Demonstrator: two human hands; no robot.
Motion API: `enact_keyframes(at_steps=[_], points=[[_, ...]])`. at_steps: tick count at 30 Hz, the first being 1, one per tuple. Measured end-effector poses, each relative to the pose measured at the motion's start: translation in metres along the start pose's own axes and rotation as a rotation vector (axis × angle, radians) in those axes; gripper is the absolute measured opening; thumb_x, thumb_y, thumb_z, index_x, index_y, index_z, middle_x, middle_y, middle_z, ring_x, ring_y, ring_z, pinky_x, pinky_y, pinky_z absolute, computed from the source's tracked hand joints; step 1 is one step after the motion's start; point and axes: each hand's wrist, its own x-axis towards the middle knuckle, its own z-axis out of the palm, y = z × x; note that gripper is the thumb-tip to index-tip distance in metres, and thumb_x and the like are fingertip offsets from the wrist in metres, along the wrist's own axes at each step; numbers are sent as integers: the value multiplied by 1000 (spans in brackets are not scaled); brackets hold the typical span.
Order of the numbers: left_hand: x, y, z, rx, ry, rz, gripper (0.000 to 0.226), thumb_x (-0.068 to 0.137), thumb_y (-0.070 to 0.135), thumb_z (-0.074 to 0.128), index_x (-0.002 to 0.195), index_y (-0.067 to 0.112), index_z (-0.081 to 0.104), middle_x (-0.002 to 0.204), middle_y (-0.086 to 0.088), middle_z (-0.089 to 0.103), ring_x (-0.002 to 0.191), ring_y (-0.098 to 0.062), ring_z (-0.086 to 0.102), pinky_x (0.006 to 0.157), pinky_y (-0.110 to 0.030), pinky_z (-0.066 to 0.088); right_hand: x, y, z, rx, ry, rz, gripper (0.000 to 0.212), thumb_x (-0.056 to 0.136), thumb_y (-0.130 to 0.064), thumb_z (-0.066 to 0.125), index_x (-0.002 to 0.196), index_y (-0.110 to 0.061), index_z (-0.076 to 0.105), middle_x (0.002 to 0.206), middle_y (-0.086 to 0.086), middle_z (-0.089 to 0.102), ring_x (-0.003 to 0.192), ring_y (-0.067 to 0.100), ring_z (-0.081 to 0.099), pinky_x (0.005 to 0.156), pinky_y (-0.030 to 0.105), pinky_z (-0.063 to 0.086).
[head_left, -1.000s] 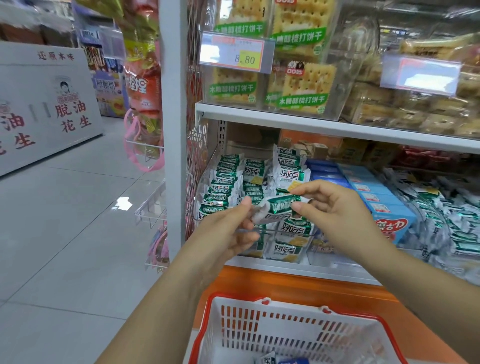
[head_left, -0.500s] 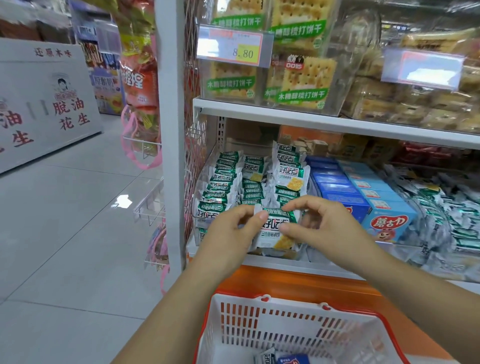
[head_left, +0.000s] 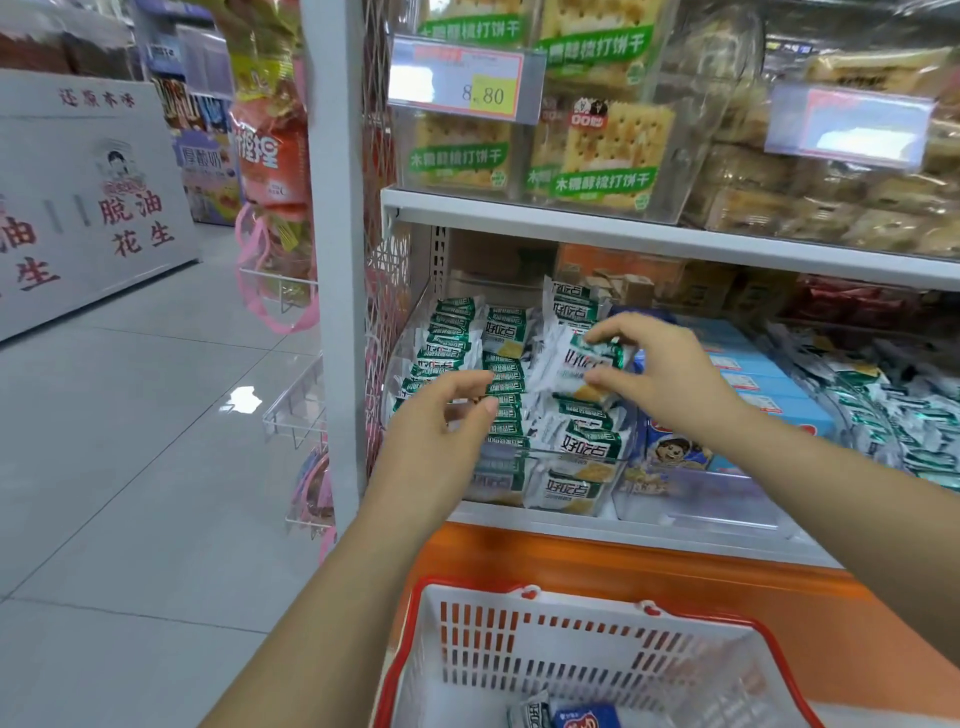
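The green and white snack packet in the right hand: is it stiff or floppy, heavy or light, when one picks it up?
Probably light: the right hand holds the packet with fingertips alone. Its crinkled, shiny wrapper looks soft and perhaps slippery. The biscuit pictured on it suggests brittle contents.

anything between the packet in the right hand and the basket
Only the clear plastic bin's front wall and the white shelf edge, below the white-and-green snack packet the right hand pinches; the red-rimmed white plastic basket is open-topped.
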Motion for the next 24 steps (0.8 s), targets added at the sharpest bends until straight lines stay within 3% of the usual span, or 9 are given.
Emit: enact_keyframes(at_steps=[2, 5, 9, 12, 15, 18, 21, 23, 24], points=[[5, -8, -6, 72, 108, -16, 23, 96, 23, 55, 116, 31, 61, 121, 13, 59, 112, -3, 52, 94, -27, 42, 19, 15, 1, -32, 7, 54, 33, 81, -21, 73, 113, -18, 63, 120, -1, 62, 112, 11, 52, 90, 17, 32], [11, -20, -15, 180, 218, -13, 26, 96, 17, 54, 119, 25, 61, 127, 7, 53, 109, 1, 43, 95, -19, 31, 39, 33, 7, -106, -80, 88, 34, 83, -21, 72, 116, -18, 62, 127, 2, 60, 121, 20, 51, 98, 29, 37], [17, -34, -22, 285, 233, -30, 31, 95, 13, 55, 124, 23, 59, 136, 3, 47, 115, -4, 43, 93, -14, 24, 52, 43, 11, -203, -195, 58, 38, 85, -25, 70, 121, -19, 60, 131, 5, 57, 122, 24, 50, 99, 36, 40], [19, -37, -21, 275, 205, -52, 34, 95, 14, 53, 128, 23, 56, 140, 4, 45, 110, 0, 38, 90, -13, 24, 49, 43, 16, -217, -279, 62, 40, 87, -28, 67, 126, -20, 56, 134, 5, 55, 114, 24, 56, 95, 40, 45], [20, -37, -18, 276, 216, -47, 34, 95, 13, 53, 128, 22, 56, 142, 3, 44, 120, -6, 42, 92, -12, 24, 42, 47, 17, -213, -293, 107, 39, 89, -30, 64, 126, -23, 53, 125, 9, 60, 93, 24, 62, 86, 42, 48], [20, -37, -15, 288, 210, -15, 34, 95, 11, 54, 127, 19, 57, 142, 1, 45, 103, 0, 45, 77, 9, 23, 41, 45, 13, -205, -320, 125, 38, 90, -31, 63, 126, -24, 52, 123, 9, 62, 93, 21, 62, 87, 41, 47], [20, -38, -14, 300, 207, 12, 33, 95, 10, 54, 126, 20, 58, 139, 3, 46, 84, 12, 42, 66, 12, 23, 45, 30, 5, -171, -298, 83, 44, 90, -33, 63, 131, -24, 50, 137, 3, 53, 116, 22, 55, 98, 37, 42], [22, -40, -18, 289, 221, 26, 31, 95, 11, 54, 123, 23, 59, 133, 5, 50, 93, 8, 46, 77, 8, 25, 50, 15, 1, -129, -236, 31, 45, 90, -32, 62, 132, -23, 50, 142, -1, 48, 129, 20, 44, 102, 33, 36], [24, -42, -20, 258, 245, 38, 30, 95, 11, 53, 120, 26, 60, 127, 7, 53, 101, 2, 48, 86, -1, 29, 55, 6, 2, -113, -227, 1, 43, 91, -31, 62, 132, -23, 51, 141, -2, 48, 131, 18, 43, 103, 31, 35]])
